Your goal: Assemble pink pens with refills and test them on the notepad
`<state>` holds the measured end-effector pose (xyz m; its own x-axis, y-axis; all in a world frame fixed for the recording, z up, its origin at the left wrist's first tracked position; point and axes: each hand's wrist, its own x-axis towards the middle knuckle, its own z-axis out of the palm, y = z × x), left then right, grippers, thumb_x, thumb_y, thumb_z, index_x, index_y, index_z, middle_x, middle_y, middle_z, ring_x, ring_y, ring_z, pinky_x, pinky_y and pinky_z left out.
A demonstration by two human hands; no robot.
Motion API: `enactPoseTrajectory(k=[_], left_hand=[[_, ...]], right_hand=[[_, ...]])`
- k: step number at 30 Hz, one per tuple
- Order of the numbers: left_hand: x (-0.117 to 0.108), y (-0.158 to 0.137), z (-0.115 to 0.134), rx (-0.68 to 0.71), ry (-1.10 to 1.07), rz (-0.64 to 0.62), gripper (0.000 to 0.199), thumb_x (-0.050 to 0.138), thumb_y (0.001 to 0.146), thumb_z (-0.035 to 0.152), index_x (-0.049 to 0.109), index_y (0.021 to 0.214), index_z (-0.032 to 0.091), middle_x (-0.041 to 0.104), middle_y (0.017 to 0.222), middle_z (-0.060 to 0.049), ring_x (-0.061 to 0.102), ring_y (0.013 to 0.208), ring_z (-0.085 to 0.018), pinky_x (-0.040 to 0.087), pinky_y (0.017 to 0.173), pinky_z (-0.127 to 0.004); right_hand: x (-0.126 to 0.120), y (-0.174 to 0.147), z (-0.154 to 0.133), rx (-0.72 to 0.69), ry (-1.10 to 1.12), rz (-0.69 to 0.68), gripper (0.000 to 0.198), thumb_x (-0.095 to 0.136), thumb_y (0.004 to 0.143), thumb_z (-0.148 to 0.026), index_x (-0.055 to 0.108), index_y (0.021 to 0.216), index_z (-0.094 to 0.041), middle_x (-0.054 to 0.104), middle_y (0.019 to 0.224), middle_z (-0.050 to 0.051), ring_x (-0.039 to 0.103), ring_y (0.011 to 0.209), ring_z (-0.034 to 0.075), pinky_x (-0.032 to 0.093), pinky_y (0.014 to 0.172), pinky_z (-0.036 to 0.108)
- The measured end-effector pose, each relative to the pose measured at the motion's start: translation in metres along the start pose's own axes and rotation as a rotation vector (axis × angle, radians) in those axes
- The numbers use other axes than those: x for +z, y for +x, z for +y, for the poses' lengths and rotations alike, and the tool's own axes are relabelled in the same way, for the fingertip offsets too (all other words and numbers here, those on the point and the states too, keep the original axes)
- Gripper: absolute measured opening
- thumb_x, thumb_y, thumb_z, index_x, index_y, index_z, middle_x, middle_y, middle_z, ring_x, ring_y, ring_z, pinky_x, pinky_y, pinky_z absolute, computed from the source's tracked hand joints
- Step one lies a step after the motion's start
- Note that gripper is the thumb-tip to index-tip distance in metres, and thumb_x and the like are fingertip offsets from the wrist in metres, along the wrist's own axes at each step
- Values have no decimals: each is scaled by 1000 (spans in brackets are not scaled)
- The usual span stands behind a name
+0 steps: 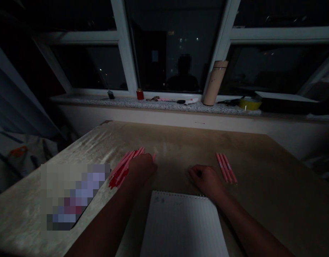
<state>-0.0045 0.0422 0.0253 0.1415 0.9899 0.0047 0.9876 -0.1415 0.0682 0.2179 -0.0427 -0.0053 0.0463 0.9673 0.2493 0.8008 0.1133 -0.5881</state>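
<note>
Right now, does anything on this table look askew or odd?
Nothing looks spilled. The pile of pink pens by the left hand is uneven, mildly odd beside the three pens lined up right of the right hand. Pixelation hides the object at left.

A small red jar [140, 94], a tan cylinder [216, 84] and a yellow roll [250, 104] of what seems tape are set along the speckled windowsill [127, 102], above which dark panes [153, 21] are held by a pale window frame [125, 57].
</note>
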Motion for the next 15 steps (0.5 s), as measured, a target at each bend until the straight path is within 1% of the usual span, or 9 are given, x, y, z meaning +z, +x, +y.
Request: enactPoseTrajectory(k=[2,4,6,7,9,11,12,13,15], left_hand=[[3,2,1,22,-156,20,26,53,70,36,68,69,15,66,65,-12,63,69,-24,43,62,-30],[7,3,6,72,-394,31,28,55,70,38,64,57,15,60,51,-6,59,56,-18,38,56,-25],[10,1,13,92,-664,64,32,54,71,40,62,53,15,55,46,-2,52,46,-13,33,49,-23],[11,0,18,74,-795,74,32,53,72,41,62,56,14,53,44,0,49,42,-11,31,45,-22],[14,-5,29,48,-1057,7,29,53,73,39,62,62,14,57,50,-1,47,39,-9,30,41,-20],[16,-10,39,36,-1236,-73,27,53,73,37,63,67,13,61,55,-2,49,41,-9,31,41,-19],[18,-12,43,53,-1304,-110,24,54,73,35,62,68,13,62,58,-3,50,42,-8,32,41,-18],[20,-14,46,81,-1371,-126,22,55,72,33,62,69,13,63,61,-3,52,44,-8,34,42,-18],[25,-16,51,120,-1468,-164,22,55,73,33,64,72,13,65,64,-4,55,48,-9,37,45,-19]], right_hand=[[1,0,0,13,57,20,33,47,82,-35,59,57,-17,56,51,0,53,50,13,31,48,22],[3,0,0,35,135,25,32,48,82,-36,60,59,-17,55,51,-1,51,50,12,31,48,22],[7,-1,-1,57,248,2,31,49,81,-38,62,63,-17,54,52,-2,49,50,12,31,47,22],[8,-2,-1,69,319,-16,30,50,81,-39,64,66,-17,54,53,-2,47,49,11,31,47,21],[11,-1,-2,106,475,-70,31,50,81,-42,65,71,-16,52,51,-3,43,45,10,29,43,21],[13,0,-3,160,630,-120,33,50,81,-45,63,72,-16,50,49,-4,39,41,8,26,40,20],[13,1,-3,187,700,-132,34,51,80,-47,62,72,-16,50,49,-4,38,40,8,25,39,20],[13,2,-2,210,763,-128,35,52,79,-48,61,73,-15,51,50,-4,38,39,7,25,38,20],[12,5,1,245,855,-75,35,56,76,-50,60,77,-16,55,55,-3,41,38,7,28,37,19]])
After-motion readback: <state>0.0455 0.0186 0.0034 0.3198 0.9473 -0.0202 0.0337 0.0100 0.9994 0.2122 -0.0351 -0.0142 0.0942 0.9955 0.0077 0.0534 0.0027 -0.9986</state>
